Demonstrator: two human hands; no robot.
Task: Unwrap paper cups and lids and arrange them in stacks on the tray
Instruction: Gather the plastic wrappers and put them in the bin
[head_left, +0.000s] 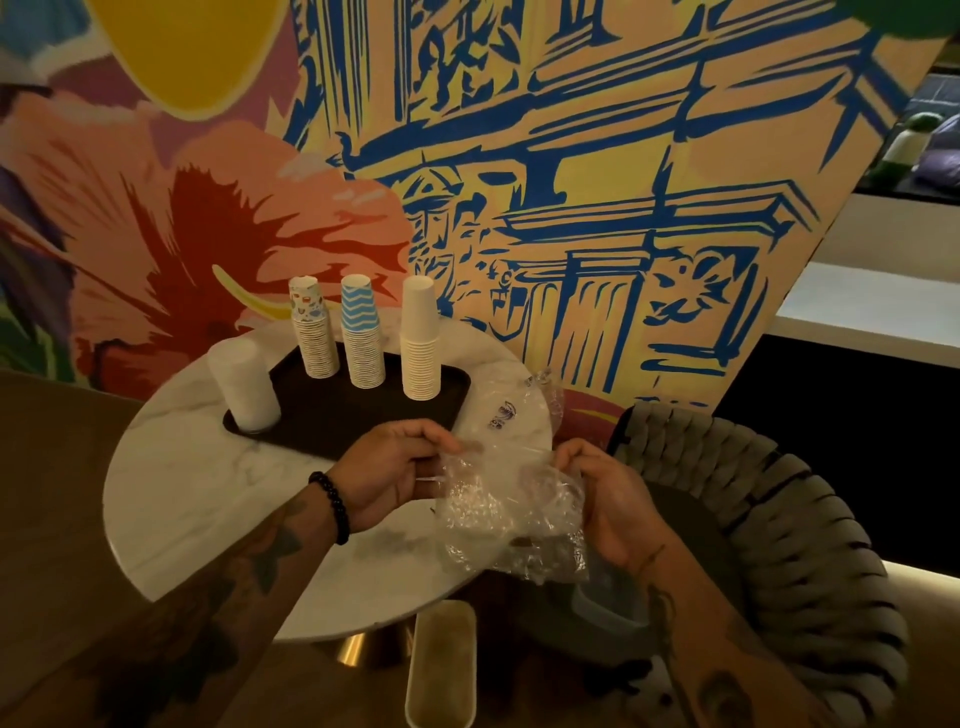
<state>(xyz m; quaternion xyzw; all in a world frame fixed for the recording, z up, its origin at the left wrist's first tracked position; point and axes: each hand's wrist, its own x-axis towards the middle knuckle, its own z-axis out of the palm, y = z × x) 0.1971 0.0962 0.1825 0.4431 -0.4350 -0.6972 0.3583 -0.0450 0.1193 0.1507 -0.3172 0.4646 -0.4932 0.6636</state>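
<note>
Two bare arms with dark drawings on the skin reach in from the bottom. The left hand (387, 467) wears a black bead bracelet (332, 506). Its fingers curl and pinch one side of a crinkly plastic wrap (511, 514). The right hand (605, 499) curls its fingers round the other side. The see-through wrap hangs between the two hands, over the near right edge of the round white table (197, 493). I cannot tell if anything is inside it.

A small blue mark (501, 415) shows on another clear sheet lying on the table just behind the hands. It is too small and blurry to read.

The dark tray (363, 415) sits on the table behind the hands. Three stacks stand upside down along its far side: spotty cups (314, 338), blue zigzag cups (362, 343) and plain white cups (421, 348). A cloudy white stack (244, 384) stands on the tray's left end. It may be the lids, but I cannot tell.

Low down, a long pale thing (441, 665) is cut off by the bottom edge, and I cannot tell what it is. A woven chair (779, 519) sits on the right, partly hidden behind the right arm. A big painted wall (571, 182) with a red flower and blue buildings fills the back.
</note>
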